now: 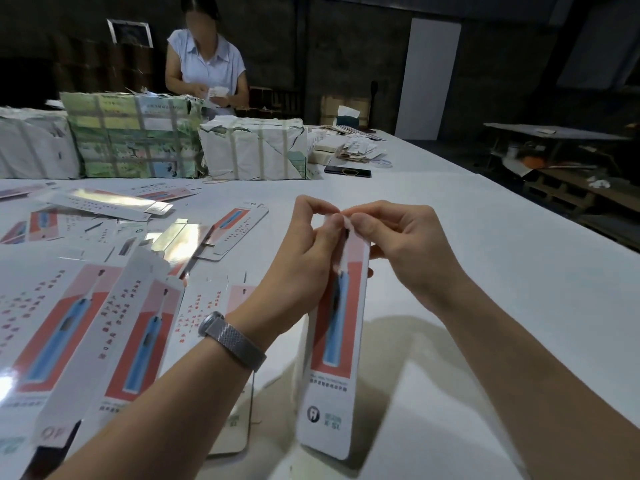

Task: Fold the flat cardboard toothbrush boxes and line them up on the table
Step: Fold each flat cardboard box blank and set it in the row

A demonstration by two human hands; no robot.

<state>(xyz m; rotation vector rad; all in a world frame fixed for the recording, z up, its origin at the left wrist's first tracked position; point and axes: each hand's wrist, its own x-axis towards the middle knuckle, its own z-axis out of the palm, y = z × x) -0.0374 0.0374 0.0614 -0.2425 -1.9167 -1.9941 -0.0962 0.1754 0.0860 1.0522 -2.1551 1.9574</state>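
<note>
Both hands up over the white counter (450, 237); left hand (304, 258) and right hand (401, 244) each pinching the top flap of a long white-and-red cardboard toothbrush box (341, 341); flat ones (69, 323) piled left.

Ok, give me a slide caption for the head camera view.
Both hands pinch the top flap of a toothbrush box above the table.

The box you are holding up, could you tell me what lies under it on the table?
Under the held box only bare white table and a shadow show. Whatever sits directly behind its lower end is hidden.
</note>
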